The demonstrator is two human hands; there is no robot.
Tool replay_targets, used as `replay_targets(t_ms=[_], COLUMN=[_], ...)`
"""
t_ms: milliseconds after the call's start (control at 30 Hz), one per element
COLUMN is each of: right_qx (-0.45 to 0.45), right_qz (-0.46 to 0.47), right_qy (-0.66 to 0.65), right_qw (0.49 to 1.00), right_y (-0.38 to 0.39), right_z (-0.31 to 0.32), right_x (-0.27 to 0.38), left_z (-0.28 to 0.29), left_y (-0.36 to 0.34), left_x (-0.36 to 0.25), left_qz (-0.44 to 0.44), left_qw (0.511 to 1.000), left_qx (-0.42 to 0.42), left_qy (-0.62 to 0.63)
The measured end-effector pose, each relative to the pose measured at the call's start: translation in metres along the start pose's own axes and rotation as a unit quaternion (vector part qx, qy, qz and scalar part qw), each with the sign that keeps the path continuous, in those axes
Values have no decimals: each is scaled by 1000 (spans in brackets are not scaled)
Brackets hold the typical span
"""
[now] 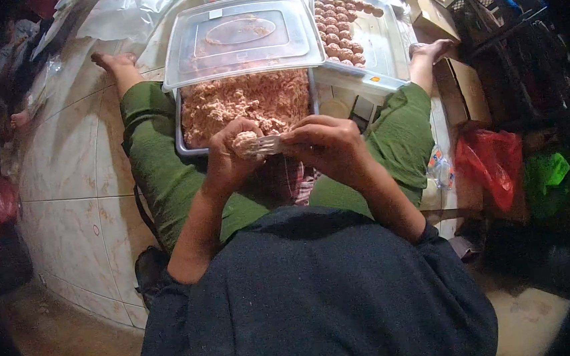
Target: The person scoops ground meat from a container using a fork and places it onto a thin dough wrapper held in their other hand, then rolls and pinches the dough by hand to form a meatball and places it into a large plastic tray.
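A soft-looking, pinkish lump of minced mixture [245, 141] is being held in the left hand [228, 150], whose fingers are being curled around it, with the lump bulging out on the side of the thumb. The handle end of a pale, slim fork [269, 145], its material being hard to tell, is being pinched in the right hand [327, 140], and its tines are being pointed left, against or just beside the lump. Both are being held at about the near edge of a grey-rimmed rectangular tub [179, 127], which is being filled nearly across by loose, clumpy pink mixture [246, 104]; the tub's far edge is being hidden by a clear, rectangular plastic lid [188, 48]. Small, round, brownish-pink balls [337, 30] are being carried in rows along the left and far edges of a shallow, clear-walled tray [381, 43], its near right corner being left bare. The lump is being judged light, moist, sticky and easily dented, so a cupped hold from below and around the sides is seeming safer than a hard pinch, by which it could be split or smeared. The fork is being judged light and rather stiff, if slippery when greasy; its handle, well back from the tines, is seeming the surest place for a grip.
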State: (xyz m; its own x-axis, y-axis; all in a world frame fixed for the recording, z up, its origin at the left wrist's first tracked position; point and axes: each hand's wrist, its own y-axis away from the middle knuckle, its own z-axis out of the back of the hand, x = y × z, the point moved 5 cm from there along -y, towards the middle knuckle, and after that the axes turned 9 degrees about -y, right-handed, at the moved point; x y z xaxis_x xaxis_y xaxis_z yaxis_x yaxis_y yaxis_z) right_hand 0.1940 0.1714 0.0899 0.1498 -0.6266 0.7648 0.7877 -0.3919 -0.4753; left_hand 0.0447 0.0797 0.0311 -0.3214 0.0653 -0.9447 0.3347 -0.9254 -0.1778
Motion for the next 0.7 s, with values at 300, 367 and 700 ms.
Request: replay_targets(t_ms=[300, 367, 700], right_qx=[50, -19, -14], right_qz=[-40, -73, -87], right_qy=[-27, -52, -70], right_qw=[998, 996, 994], right_y=[4, 7, 13], right_z=[2, 12, -10], right_x=[-12, -21, -22], left_z=[-2, -2, -3], left_y=[-1, 1, 2], left_x=[-11, -14, 6], left_qz=[-47, -29, -28], left_qw=[998, 997, 999], left_qx=[-22, -10, -25], left_qy=[24, 76, -8])
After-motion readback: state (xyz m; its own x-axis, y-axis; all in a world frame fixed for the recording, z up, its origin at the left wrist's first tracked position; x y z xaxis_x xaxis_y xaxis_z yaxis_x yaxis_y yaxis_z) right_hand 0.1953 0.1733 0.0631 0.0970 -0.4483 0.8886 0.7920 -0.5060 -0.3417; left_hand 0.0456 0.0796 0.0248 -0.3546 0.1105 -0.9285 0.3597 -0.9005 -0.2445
